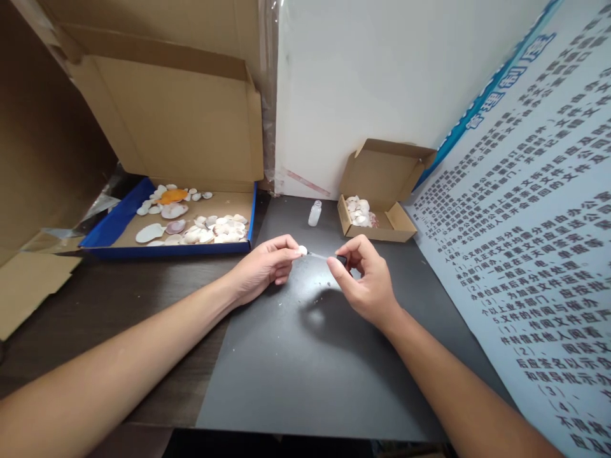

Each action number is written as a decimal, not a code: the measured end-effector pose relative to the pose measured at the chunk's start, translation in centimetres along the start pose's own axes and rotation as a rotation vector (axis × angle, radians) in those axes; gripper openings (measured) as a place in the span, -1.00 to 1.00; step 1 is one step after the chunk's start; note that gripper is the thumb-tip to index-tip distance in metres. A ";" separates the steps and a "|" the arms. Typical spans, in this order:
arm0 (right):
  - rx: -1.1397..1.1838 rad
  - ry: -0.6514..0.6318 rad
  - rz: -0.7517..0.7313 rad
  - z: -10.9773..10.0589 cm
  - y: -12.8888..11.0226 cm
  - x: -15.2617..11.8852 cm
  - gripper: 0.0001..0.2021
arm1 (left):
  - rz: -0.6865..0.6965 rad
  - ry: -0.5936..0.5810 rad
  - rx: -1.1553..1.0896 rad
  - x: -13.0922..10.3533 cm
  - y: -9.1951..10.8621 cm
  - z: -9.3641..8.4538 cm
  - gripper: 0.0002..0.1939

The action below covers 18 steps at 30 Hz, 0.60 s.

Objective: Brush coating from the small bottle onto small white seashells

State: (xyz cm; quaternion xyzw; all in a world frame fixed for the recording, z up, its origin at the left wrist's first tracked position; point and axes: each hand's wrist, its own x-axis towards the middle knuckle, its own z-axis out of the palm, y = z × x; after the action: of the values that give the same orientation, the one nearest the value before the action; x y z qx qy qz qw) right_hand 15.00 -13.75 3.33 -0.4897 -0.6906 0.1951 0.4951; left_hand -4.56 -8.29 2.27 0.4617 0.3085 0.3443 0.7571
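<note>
Centrally, one pale shell, pinched between thumb and fingers of the left hand. Right of it, one thin brush with a dark cap, gripped by the right hand; tip at or just beside the shell, contact not certain. Above centre, one bottle, uncapped, upright on the grey mat. Left of frame, one blue box, lid raised, on the dark table, holding many shells in two groups, one orange piece among them. Upper right of centre, one small box, lid open, shells heaped in its left part. Below the hands, scattered crumbs. Progress, as judged: bottle opened, one shell in work, not yet set down; many remain in the blue box. Whether those in the small box are finished cannot be told.
</note>
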 end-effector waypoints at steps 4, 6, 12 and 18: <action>0.013 -0.053 0.007 0.1 0.0 -0.1 -0.83 | -0.008 0.015 0.000 0.0 0.1 0.0 -0.72; 0.004 -0.073 0.010 0.2 -0.1 -0.1 -0.83 | -0.006 0.017 -0.008 0.0 0.2 0.0 -0.73; -0.033 -0.020 0.032 0.3 -0.1 0.0 -0.83 | -0.015 0.010 -0.017 0.0 0.3 0.0 -0.74; -0.062 0.076 0.031 0.2 -0.1 0.1 -0.83 | -0.028 -0.007 -0.003 0.0 0.0 -0.2 -0.75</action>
State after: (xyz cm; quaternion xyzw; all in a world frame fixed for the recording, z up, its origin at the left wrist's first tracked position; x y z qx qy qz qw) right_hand 14.81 -13.70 3.36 -0.5224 -0.6696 0.1625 0.5024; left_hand -4.73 -8.16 2.16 0.4573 0.3118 0.3324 0.7637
